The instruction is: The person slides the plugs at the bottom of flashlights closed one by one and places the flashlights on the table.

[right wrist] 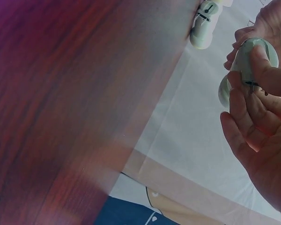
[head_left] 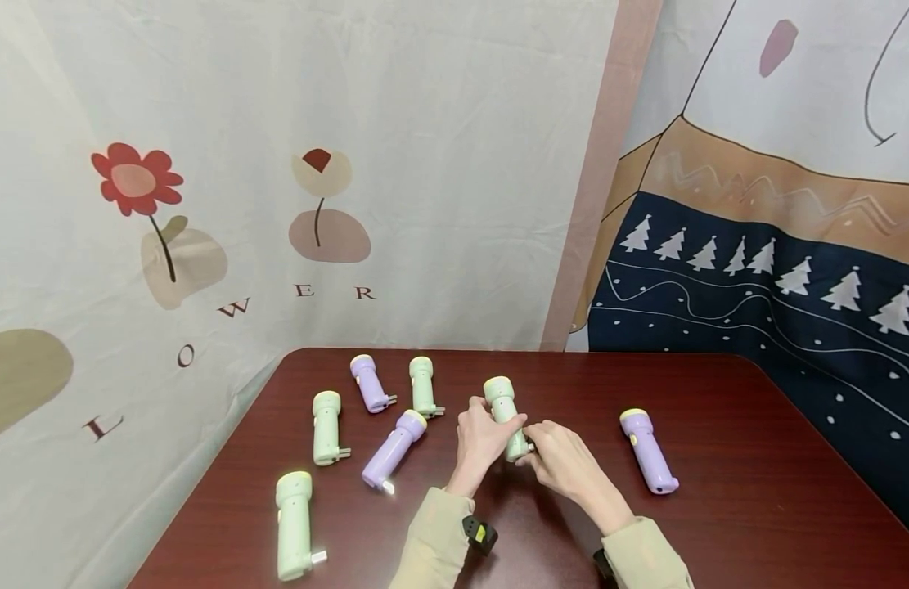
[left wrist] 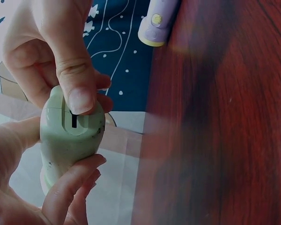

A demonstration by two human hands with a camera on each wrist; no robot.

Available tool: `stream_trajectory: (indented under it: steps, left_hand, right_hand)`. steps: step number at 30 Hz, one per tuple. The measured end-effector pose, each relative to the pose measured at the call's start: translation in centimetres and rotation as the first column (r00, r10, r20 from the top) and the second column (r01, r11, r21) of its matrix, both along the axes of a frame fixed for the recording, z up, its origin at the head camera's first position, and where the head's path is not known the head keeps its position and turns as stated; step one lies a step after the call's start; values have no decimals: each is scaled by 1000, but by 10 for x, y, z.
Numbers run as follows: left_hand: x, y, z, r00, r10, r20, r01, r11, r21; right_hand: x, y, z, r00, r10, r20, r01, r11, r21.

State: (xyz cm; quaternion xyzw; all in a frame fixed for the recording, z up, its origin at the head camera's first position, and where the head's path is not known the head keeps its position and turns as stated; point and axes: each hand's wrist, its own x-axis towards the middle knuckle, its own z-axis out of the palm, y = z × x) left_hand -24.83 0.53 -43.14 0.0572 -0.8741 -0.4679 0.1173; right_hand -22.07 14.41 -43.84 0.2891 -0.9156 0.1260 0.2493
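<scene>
A pale green flashlight (head_left: pixel 501 399) with a cream head rim is held up over the table, its head pointing away from me. My left hand (head_left: pixel 482 439) grips its body from the left, thumb on one side and fingers on the other. At its tail end, my right hand (head_left: pixel 568 468) pinches the end where the metal plug prongs are. In the left wrist view, the right thumb (left wrist: pixel 79 96) presses at a dark slot in the flashlight's end (left wrist: pixel 68 145). Curled right fingers (right wrist: pixel 243 105) lie beside the prongs in the right wrist view.
On the dark red table (head_left: pixel 763 474), a purple flashlight (head_left: pixel 650 454) lies to the right. Several green and purple ones lie left, including a purple one (head_left: pixel 393 450) near my left hand and a green one (head_left: pixel 294 523) with prongs out. A printed cloth (head_left: pixel 454 164) hangs behind.
</scene>
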Motion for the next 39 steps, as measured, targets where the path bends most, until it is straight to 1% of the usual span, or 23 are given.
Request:
stream_trajectory:
  steps: [11,17,28,39]
  left_hand:
    - [0,1,-1,1000,5,4,-5,1000,9]
    - [1,2,-1,1000,7,17,-7,1000,13]
    - [2,3,0,1000,9,16,-9,1000,6]
    - [3,4,0,1000,15,12,-14,1000,-2]
  right_hand:
    - [-1,0,-1,1000,-1,-24,1,1000,1]
    - [0,0,0,1000,-9,-15,9,1000,8]
    - [1,-1,0,1000,-18,-14,18,1000,13]
    - [1,-2,0,999,-26,23,26,1000,5]
